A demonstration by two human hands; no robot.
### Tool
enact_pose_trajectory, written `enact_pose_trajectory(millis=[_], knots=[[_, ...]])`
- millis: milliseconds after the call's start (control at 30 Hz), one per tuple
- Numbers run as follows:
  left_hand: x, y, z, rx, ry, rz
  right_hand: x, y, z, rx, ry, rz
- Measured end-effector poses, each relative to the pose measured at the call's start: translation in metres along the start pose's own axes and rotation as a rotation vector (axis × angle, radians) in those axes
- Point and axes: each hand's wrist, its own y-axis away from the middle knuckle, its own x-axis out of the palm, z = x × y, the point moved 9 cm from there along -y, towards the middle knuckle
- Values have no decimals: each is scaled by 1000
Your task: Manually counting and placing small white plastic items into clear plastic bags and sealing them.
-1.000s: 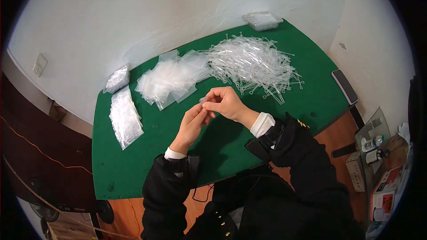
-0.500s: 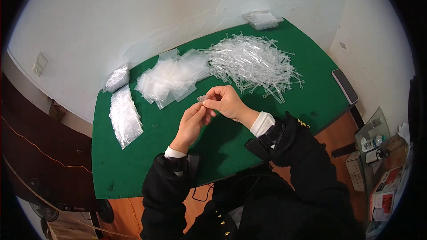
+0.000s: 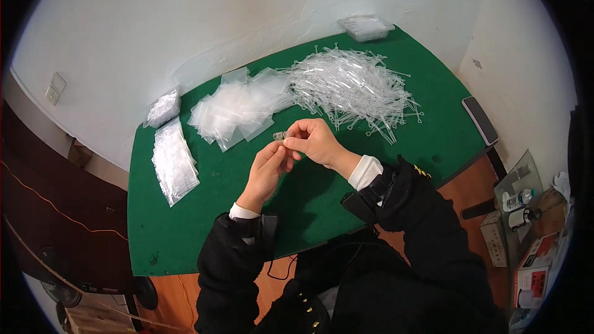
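My right hand (image 3: 317, 143) and my left hand (image 3: 266, 173) meet above the table's middle, fingers closed on a small bundle of clear plastic sticks (image 3: 281, 136). Only the bundle's ringed ends show, poking out left of my right fingertips; the rest is hidden by the fingers. Beyond my right hand spreads a big loose pile of clear plastic sticks (image 3: 349, 86) with ring-shaped ends. A heap of flat clear plastic bags (image 3: 232, 111) lies beyond my left hand, touching the stick pile.
On the green table (image 3: 185, 235), a row of filled clear packets (image 3: 174, 164) lies at the left, near a bulging clear bag (image 3: 163, 109). A clear tub (image 3: 366, 28) stands at the far edge. A phone (image 3: 480, 121) lies at the right edge, above a cluttered glass shelf (image 3: 516, 176).
The bundle's ringed ends have shifted slightly within my fingers and show a little more clearly. My hands have stayed almost in place.
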Motion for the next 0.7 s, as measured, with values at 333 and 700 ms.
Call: enact_pose_trajectory(millis=[333,700], knots=[[-1,0,0,1,4,-1,1,0,-1,6,-23,11],[-5,-2,2,32,-142,-26,-6,-4,-1,-100,157,-3]])
